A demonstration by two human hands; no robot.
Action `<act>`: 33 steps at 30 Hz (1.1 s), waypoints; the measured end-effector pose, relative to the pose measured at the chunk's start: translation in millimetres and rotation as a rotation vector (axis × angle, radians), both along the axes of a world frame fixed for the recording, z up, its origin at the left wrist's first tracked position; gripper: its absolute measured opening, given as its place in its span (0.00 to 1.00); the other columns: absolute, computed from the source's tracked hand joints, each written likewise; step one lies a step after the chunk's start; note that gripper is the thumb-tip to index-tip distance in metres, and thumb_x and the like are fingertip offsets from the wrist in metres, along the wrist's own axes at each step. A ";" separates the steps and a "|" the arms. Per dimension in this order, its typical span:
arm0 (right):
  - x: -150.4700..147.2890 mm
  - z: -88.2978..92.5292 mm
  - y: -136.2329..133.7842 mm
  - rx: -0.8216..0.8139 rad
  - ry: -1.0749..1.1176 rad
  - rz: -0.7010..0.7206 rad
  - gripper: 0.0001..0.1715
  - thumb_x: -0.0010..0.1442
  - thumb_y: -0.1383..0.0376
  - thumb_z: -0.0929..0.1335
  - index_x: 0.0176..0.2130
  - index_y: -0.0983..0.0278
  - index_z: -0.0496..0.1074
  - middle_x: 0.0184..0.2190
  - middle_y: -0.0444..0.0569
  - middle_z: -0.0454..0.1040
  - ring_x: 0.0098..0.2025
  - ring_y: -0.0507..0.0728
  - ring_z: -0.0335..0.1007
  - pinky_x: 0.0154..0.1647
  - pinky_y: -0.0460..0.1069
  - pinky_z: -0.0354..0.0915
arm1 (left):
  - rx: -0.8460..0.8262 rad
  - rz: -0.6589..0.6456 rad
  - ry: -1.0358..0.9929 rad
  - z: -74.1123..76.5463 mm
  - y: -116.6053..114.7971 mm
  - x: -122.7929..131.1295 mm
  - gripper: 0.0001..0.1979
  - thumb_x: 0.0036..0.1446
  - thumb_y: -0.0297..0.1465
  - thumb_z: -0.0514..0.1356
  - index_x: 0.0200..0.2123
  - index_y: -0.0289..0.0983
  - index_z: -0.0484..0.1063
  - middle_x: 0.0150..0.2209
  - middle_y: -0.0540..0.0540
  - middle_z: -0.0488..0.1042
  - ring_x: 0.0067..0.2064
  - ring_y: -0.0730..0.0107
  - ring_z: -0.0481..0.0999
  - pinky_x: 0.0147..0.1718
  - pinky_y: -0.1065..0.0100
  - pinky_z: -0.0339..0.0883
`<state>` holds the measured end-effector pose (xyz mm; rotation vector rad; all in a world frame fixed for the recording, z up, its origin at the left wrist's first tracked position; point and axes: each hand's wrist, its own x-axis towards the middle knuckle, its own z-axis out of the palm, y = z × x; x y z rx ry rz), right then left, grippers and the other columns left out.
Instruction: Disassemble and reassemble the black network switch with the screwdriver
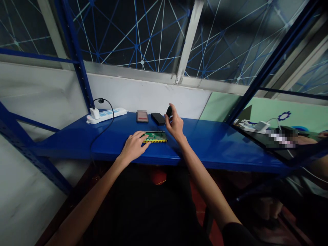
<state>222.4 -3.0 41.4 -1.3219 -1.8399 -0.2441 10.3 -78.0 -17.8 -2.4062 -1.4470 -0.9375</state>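
A green circuit board with a yellow front edge (155, 137) lies on the blue table (112, 143). My left hand (134, 146) rests on the left end of this board, its thumb at the front edge and its fingers on top. Raised above the table, just right of the board, my right hand (175, 124) holds a dark round object (169, 111) between thumb and fingers. Behind the board are a black box (158, 118) and, left of it, a small flat dark-edged item (142, 116).
A white power strip (107, 115) with a plug and black cable (102, 131) is at the back left. Blue posts (80, 68) rise at both sides. At the far right, a person's hand (306, 140) is near a black device and a white charger (261, 126).
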 end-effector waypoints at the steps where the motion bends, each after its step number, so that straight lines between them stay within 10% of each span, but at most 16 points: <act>1: 0.4 0.3 0.1 0.000 -0.011 -0.005 0.35 0.69 0.55 0.55 0.70 0.62 0.46 0.50 0.55 0.75 0.41 0.58 0.74 0.44 0.53 0.67 | -0.003 0.000 0.003 0.2 -0.2 0.1 0.16 0.64 0.38 0.56 0.50 0.40 0.75 0.54 0.40 0.74 0.59 0.55 0.69 0.54 0.52 0.66; 14: 9.9 3.3 4.7 0.018 0.080 -0.199 0.39 0.69 0.52 0.53 0.71 0.65 0.39 0.42 0.58 0.77 0.39 0.62 0.75 0.42 0.55 0.66 | -0.014 -0.001 -0.004 -0.1 -0.1 0.1 0.17 0.64 0.39 0.55 0.52 0.40 0.74 0.55 0.40 0.73 0.59 0.54 0.68 0.52 0.52 0.67; 23: 33.5 -11.8 33.5 -0.407 -0.154 -0.309 0.32 0.61 0.51 0.66 0.59 0.63 0.64 0.46 0.61 0.77 0.47 0.67 0.74 0.42 0.55 0.67 | -0.073 0.029 -0.011 11.0 -0.9 -0.8 0.21 0.62 0.43 0.57 0.56 0.42 0.71 0.59 0.40 0.68 0.59 0.52 0.67 0.53 0.51 0.64; 33: 21.7 -22.2 30.3 -0.551 -0.337 -0.299 0.24 0.62 0.52 0.64 0.51 0.64 0.69 0.47 0.62 0.76 0.49 0.67 0.75 0.43 0.56 0.67 | -0.231 -0.112 0.086 31.5 36.6 12.2 0.34 0.54 0.53 0.61 0.60 0.45 0.67 0.59 0.42 0.71 0.58 0.49 0.68 0.53 0.49 0.61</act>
